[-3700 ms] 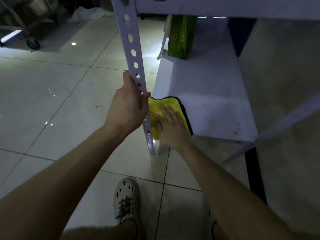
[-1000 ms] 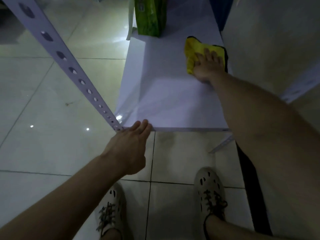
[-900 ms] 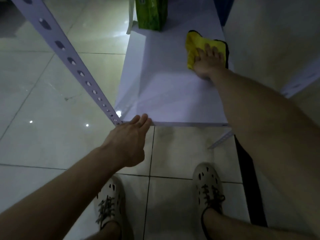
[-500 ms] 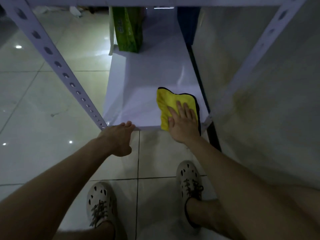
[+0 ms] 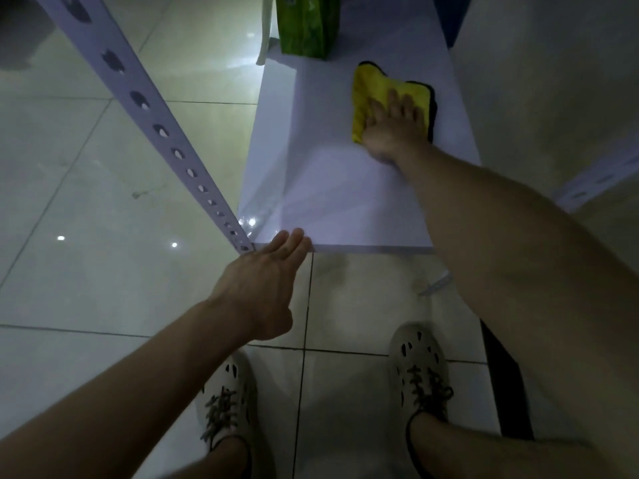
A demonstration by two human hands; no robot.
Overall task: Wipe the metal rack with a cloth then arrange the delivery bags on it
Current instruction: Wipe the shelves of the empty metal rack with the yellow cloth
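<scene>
The right hand (image 5: pixel 394 127) lies flat on a yellow cloth (image 5: pixel 371 86), fingers straight and spread, palm pressing it down onto the bottom shelf (image 5: pixel 328 188) of the metal rack rather than gripping it. The cloth is folded, with a dark trim showing along its right side, and it sticks out past the fingertips toward the back of the shelf. It sits on the shelf's right half, close to the wall-side edge. The left hand (image 5: pixel 262 281) holds nothing. Its fingers are straight and together, and their tips touch the shelf's front edge just beside the foot of a perforated upright post (image 5: pixel 145 105), which slants up toward the top left. Behind the cloth, near the back of the same shelf and apart from the right hand, stands a green delivery bag (image 5: pixel 304 25) with a pale handle (image 5: pixel 264 39) hanging over the shelf's left side. There is print on the bag's face, but it is too blurred to read. The shelf surface is pale and glossy. A second perforated post (image 5: pixel 601 174) shows at the right against a pale wall (image 5: pixel 553 81). Below, two pale laced shoes (image 5: pixel 420 368) stand on a glossy tiled floor (image 5: pixel 86 174).
</scene>
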